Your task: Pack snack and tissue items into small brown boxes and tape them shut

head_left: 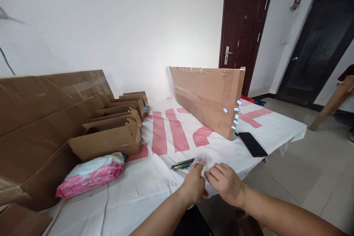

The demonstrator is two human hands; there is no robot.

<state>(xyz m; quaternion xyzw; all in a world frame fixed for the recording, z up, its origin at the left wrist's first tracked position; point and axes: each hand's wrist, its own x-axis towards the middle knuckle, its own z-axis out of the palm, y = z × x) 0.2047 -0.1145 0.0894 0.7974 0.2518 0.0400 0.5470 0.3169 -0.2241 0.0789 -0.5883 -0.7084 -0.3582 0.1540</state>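
While, in the head view, the left hand (195,185) and right hand (227,185) sit close together with curled fingers at the near edge of the cloth-covered desk (132,193), clear plastic film (203,159) lies at their fingertips, presumably bunched there so both can work it; I cannot tell whether either grips it. A box cutter (186,162) rests just beside, probably for easy reach, its handle end obscured; the reddish scrap (205,193) beneath the hands is too covered to identify.

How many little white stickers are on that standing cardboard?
6 white stickers: five along the right edge of the cardboard panel, one farther left. Its far side may hide more.
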